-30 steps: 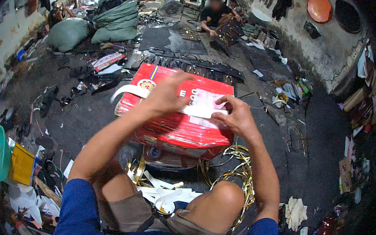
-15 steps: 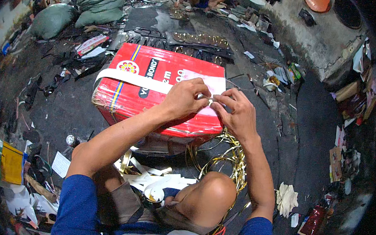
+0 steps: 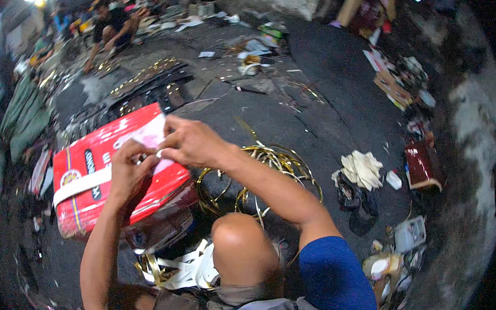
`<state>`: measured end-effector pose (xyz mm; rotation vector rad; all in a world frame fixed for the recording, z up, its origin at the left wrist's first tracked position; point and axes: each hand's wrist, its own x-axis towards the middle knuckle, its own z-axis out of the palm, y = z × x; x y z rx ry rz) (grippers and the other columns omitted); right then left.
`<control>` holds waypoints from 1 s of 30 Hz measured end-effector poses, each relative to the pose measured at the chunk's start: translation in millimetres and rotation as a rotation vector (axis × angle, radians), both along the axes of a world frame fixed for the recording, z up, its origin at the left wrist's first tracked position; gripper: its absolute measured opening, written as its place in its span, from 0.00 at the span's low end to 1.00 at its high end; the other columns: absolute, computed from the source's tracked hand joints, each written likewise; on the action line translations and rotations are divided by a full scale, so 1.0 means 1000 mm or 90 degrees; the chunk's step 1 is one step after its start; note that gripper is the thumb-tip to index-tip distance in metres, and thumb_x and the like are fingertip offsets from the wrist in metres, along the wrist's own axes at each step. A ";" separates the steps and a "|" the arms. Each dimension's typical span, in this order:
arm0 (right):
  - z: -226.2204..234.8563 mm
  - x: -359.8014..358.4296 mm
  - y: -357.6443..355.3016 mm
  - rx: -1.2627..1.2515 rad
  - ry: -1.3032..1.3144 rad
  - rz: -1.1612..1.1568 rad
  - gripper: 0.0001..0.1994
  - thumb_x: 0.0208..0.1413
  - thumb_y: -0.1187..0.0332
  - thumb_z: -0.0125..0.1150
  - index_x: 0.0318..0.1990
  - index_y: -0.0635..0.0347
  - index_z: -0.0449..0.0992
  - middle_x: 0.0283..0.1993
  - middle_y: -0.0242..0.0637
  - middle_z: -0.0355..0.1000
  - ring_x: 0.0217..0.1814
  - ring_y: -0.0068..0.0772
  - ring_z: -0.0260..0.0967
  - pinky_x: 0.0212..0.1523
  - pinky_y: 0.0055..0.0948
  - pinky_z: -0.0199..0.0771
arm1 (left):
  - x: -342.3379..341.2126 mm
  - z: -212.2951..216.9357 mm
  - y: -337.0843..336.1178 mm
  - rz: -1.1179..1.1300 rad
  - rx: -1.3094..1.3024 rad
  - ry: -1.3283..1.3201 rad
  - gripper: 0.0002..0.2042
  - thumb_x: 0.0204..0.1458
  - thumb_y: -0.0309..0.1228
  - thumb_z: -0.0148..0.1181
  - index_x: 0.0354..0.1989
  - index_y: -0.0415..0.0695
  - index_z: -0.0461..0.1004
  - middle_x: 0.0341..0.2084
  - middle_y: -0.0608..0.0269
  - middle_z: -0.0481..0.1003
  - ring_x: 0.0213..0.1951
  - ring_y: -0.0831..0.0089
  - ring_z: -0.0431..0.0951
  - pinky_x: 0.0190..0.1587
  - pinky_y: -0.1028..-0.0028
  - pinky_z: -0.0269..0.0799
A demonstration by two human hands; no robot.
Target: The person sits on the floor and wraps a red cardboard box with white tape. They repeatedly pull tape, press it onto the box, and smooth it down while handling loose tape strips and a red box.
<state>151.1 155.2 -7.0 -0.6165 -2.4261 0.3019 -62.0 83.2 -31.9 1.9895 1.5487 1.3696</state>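
A red carton (image 3: 111,137) wrapped in clear film stands in front of my knees. Across its top runs a flat white strip (image 3: 83,186), passing under my left hand. My left hand (image 3: 132,168) is closed in a pinch over the carton, with a bit of white at its fingertips. My right hand (image 3: 193,143) pinches at the same spot, its fingertips meeting the left ones. The white piece between them looks like the strip's end, mostly hidden by fingers. Beneath the hands lies a pale pink sheet (image 3: 154,130) on the carton top.
A loose coil of gold and white strips (image 3: 279,165) lies right of the carton. Cut white strips (image 3: 188,271) are heaped by my knee. Farther right are a crumpled cream cloth (image 3: 362,169) and a dark red box (image 3: 423,164). Another person (image 3: 112,30) crouches at the far left.
My view has swung to the right, so the carton and both hands now appear farther left. Both hands still pinch together over the carton's top.
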 end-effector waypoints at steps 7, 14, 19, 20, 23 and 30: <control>-0.011 0.000 -0.003 -0.024 0.112 0.000 0.10 0.54 0.60 0.70 0.36 0.56 0.88 0.39 0.44 0.72 0.42 0.48 0.75 0.43 0.44 0.77 | 0.008 0.008 -0.004 0.015 -0.018 0.001 0.04 0.51 0.22 0.71 0.28 0.37 0.80 0.25 0.63 0.76 0.29 0.76 0.71 0.33 0.72 0.66; -0.032 -0.021 0.006 -0.080 0.232 -0.068 0.10 0.47 0.64 0.72 0.30 0.62 0.85 0.33 0.44 0.74 0.38 0.44 0.75 0.40 0.42 0.75 | -0.005 0.000 0.006 0.004 -0.028 -0.004 0.04 0.52 0.22 0.70 0.28 0.36 0.80 0.24 0.64 0.77 0.28 0.78 0.70 0.32 0.72 0.64; -0.047 -0.030 0.014 -0.345 0.355 -0.060 0.10 0.43 0.67 0.72 0.33 0.60 0.83 0.32 0.42 0.79 0.33 0.38 0.76 0.38 0.39 0.75 | -0.002 -0.003 0.012 0.007 -0.049 -0.054 0.05 0.50 0.24 0.70 0.28 0.36 0.81 0.24 0.62 0.79 0.28 0.78 0.73 0.33 0.74 0.67; -0.049 -0.033 0.014 -0.388 0.369 -0.064 0.11 0.44 0.66 0.73 0.35 0.59 0.83 0.31 0.41 0.78 0.33 0.38 0.74 0.37 0.39 0.74 | -0.005 -0.006 0.016 0.005 -0.056 -0.030 0.05 0.50 0.24 0.70 0.28 0.36 0.81 0.23 0.62 0.79 0.27 0.78 0.74 0.32 0.73 0.68; -0.061 -0.034 0.025 -0.224 0.367 -0.094 0.11 0.45 0.68 0.70 0.38 0.59 0.81 0.32 0.43 0.78 0.34 0.42 0.76 0.36 0.41 0.73 | -0.004 -0.002 0.029 -0.014 -0.082 0.014 0.06 0.49 0.24 0.71 0.27 0.35 0.81 0.21 0.62 0.79 0.24 0.77 0.75 0.31 0.72 0.70; -0.031 -0.020 -0.011 -0.312 0.321 -0.196 0.21 0.56 0.55 0.70 0.39 0.65 0.70 0.30 0.52 0.75 0.30 0.49 0.73 0.34 0.48 0.71 | -0.023 0.000 0.039 -0.088 -0.006 0.107 0.04 0.50 0.22 0.69 0.27 0.35 0.81 0.23 0.63 0.78 0.27 0.79 0.75 0.30 0.75 0.70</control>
